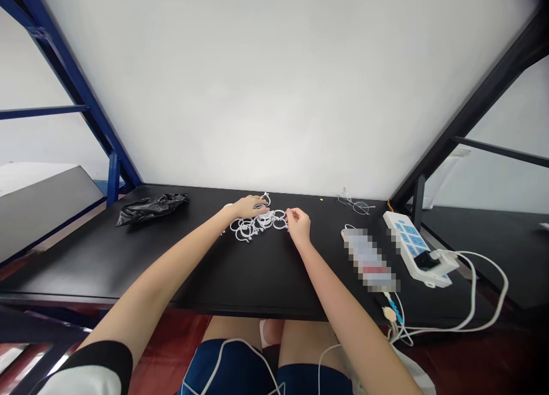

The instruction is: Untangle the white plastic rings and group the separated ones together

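A loose pile of white rings (245, 230), which look like plastic curtain rings with small eyelets, lies on the black desk (257, 275). My left hand (249, 206) rests palm down over the back of the pile, fingers stretched out. Just past its fingertips is a single ring (266, 199). At the pile's right side my right hand (299, 222) is closed in a pinch at the edge of a white ring (280, 213). Part of the pile is hidden under my left hand.
A crumpled black plastic bag (151, 207) lies at the back left. On the right are eyeglasses (355, 204), a blurred phone (369, 260) on a cable, and a white power strip (414, 246) with plugs. White cables (472, 292) loop over the front right edge.
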Demonstrator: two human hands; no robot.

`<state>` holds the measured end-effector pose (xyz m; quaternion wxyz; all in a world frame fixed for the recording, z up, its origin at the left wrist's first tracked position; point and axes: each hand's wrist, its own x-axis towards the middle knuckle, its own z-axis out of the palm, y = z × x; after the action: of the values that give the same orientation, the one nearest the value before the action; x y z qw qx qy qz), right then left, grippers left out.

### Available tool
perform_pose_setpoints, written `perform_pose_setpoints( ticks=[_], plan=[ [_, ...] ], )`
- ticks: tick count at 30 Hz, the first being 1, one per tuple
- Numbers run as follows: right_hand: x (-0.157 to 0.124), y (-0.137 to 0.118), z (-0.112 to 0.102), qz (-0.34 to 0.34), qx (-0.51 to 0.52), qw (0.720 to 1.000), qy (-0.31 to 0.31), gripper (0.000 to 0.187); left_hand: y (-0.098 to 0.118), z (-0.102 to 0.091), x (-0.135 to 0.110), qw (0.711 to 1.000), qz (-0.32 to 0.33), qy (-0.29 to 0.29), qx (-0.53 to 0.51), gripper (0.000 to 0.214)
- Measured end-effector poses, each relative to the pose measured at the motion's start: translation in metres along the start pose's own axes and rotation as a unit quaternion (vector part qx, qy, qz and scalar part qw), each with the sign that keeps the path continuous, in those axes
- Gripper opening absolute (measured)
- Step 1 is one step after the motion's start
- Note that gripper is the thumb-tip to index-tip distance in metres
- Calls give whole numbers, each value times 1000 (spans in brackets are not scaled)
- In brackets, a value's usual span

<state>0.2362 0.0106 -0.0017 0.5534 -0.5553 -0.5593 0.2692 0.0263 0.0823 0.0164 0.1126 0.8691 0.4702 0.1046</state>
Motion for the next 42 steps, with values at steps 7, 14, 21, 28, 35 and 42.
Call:
perform_pose_setpoints(
  ticks=[7, 14, 21, 28, 35, 42],
  plan=[
    [2, -1, -3, 12, -15, 1000, 18, 26, 29, -1, -13, 996, 83, 43, -9, 46],
    [2, 1, -2, -4, -41, 999, 31, 27, 44, -3, -40, 990, 49, 132, -13, 44],
    [-7, -1, 0, -44, -51, 998, 12, 28, 50, 4, -64, 976, 43, 213, -21, 42],
    [-7, -2, -4, -41, -27, 999, 20, 27, 53, 18, -66, 988, 55, 141, -26, 39],
    [-6, -1, -3, -35, -36, 999, 10, 26, 60, 21, -67, 991, 49, 124, -27, 37],
    [-5, 0, -3, -32, -18, 999, 8, 25, 59, 21, -67, 990, 47, 128, -31, 35]
  ],
)
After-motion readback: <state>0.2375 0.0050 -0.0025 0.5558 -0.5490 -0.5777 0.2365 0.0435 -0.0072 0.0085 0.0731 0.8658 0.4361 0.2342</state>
